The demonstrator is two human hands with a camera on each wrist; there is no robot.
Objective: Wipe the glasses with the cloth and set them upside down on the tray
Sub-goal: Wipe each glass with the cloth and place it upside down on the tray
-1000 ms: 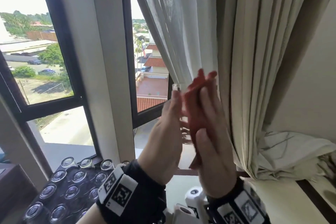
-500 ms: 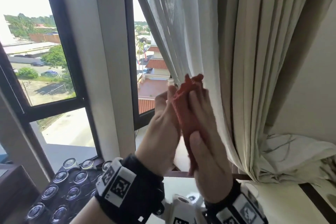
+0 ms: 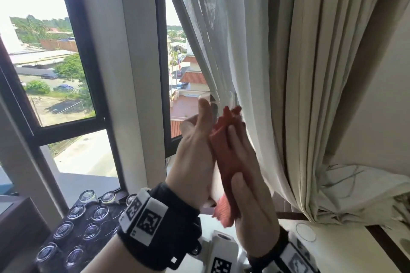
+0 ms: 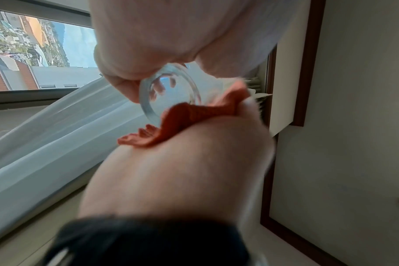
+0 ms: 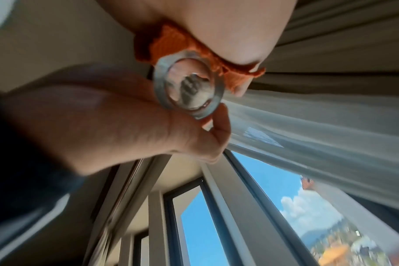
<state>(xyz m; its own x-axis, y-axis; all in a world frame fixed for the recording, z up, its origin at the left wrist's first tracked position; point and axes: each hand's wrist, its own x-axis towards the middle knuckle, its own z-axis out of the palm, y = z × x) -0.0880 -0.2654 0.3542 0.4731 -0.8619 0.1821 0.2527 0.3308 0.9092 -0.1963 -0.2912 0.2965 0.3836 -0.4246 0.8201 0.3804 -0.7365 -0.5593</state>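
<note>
Head cam: L hand (image 3: 195,162) gripped glass (image 3: 223,103) up by the curtain (image 3: 288,73). R hand (image 3: 255,206) pinched red cloth (image 3: 226,157) against its side, thumb over fabric.

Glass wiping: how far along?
Done: several upturned clear glasses sit on the dark tray. In hand: left hand grips one clear glass, right hand holds the red cloth against it. Left: upend it on the tray; apparently another glass waits on the white table.
</note>
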